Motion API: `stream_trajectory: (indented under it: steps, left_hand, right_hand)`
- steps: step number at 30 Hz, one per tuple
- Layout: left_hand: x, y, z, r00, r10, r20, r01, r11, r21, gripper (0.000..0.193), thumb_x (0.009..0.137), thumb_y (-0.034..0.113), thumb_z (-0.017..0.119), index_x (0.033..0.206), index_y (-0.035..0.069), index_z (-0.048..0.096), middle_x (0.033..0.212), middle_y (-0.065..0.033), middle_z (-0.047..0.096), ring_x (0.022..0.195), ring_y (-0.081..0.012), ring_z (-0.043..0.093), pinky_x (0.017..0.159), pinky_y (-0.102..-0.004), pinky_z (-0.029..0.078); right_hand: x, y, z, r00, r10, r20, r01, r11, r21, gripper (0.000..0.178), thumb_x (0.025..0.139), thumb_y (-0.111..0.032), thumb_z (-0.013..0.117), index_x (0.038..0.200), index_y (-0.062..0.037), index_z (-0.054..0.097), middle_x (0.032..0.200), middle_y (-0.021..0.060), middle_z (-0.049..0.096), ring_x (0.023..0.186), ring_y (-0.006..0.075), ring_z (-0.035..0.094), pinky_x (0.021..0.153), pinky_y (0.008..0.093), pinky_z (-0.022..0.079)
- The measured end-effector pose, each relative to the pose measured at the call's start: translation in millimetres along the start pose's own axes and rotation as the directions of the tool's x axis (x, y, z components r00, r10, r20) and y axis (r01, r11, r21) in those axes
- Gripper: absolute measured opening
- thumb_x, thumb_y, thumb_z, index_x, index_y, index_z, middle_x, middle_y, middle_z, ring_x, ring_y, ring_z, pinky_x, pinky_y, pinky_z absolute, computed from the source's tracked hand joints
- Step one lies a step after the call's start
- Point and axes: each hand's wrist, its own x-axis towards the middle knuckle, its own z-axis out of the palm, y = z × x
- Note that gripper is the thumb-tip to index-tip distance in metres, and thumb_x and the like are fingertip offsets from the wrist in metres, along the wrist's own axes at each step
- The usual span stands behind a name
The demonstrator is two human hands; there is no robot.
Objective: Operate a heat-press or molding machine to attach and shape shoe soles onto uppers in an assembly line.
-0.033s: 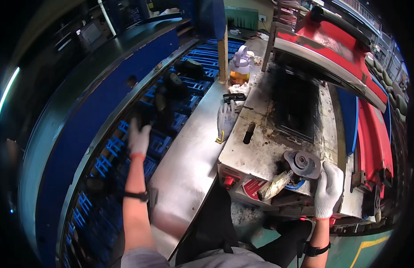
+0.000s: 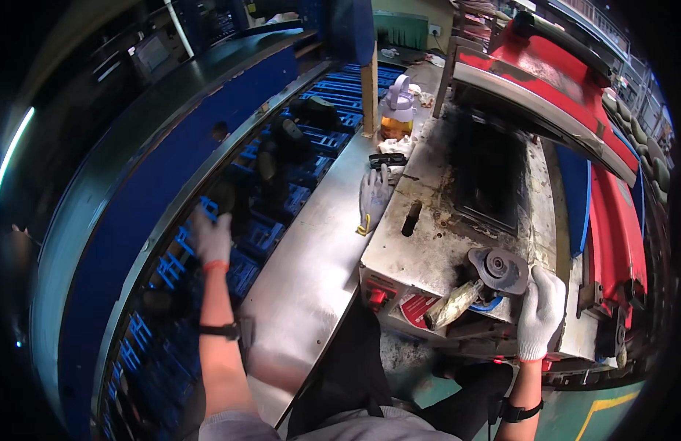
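My left hand [image 2: 210, 237], in a white glove and slightly blurred, reaches over a conveyor of blue slats [image 2: 263, 231]. Its thumb stands apart from the fingers, with nothing visible between them. Just beyond it lies a dark rounded piece [image 2: 226, 195], dim and hard to make out. My right hand [image 2: 542, 312], also gloved, is closed at the right edge of a dark grey oval piece with a round centre [image 2: 497, 270]. That piece sits at the near edge of a stained metal machine top, beside a wrapped handle [image 2: 454, 303]. The right fingertips are partly hidden.
More dark pieces [image 2: 287, 138] lie farther along the conveyor. On the metal ledge rest a loose grey glove [image 2: 373, 197], a black object [image 2: 386, 159] and a lilac-topped bottle [image 2: 397, 110]. A red hinged cover [image 2: 553, 77] rises behind the machine's dark recess [image 2: 489, 176].
My left hand has shifted left and slightly toward me over the blue slats, away from the dark rounded piece. My right hand stays where it was.
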Motion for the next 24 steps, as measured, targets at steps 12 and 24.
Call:
stream_trajectory:
  steps: [12,24]
  left_hand:
    - [-28,-226,-137,0.471,-0.845,0.254,0.869,0.394,-0.299,0.091,0.08,0.062,0.076,0.151,0.008,0.054,0.155,-0.0159,0.055,0.13,-0.0386,0.06,0.102,-0.0589,0.051]
    - [-137,-236,-155,0.737,-0.488,0.468,0.43,-0.197,-0.881,0.056,0.091,0.032,0.063,0.137,0.001,0.066,0.143,-0.0166,0.066,0.135,-0.0364,0.062,0.116,-0.0591,0.047]
  right_hand:
    - [2,-2,2,0.995,-0.059,-0.084,0.055,0.997,-0.046,0.029,0.087,-0.002,0.074,0.116,-0.0048,0.074,0.114,0.0168,0.073,0.108,0.0366,0.069,0.097,0.0435,0.055]
    - [1,8,-5,0.982,0.166,-0.084,-0.135,0.945,0.298,0.028,0.093,-0.003,0.073,0.12,-0.0063,0.078,0.112,0.0135,0.075,0.108,0.0301,0.071,0.099,0.0399,0.055]
